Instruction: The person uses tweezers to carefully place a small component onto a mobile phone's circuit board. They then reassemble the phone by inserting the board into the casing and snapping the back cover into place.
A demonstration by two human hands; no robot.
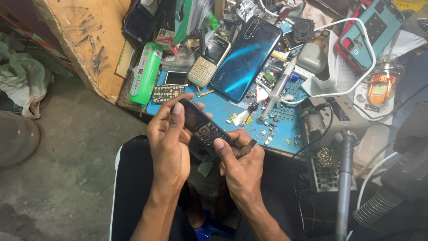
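Resting on the cluttered bench, the blue silicone work mat (232,129) carries loose screws, small metal parts and a clear plastic syringe (278,87) lying slantwise across it. Behind these sit a champagne-coloured keypad phone (208,60), a glossy dark-blue smartphone (246,57) face down, and a bright green plastic box (145,73) standing on edge. Below the mat's near edge, over the person's lap, a small black keypad phone (203,126) is held between both hands. The left hand (168,143) curls around its upper end, fingers closed against the screen side and thumb laid along the edge. The right hand (241,166) grips the lower end, thumb pressed on the keypad; its other fingers fold around what may be a dark slim tool (248,148), too hidden to tell for sure.
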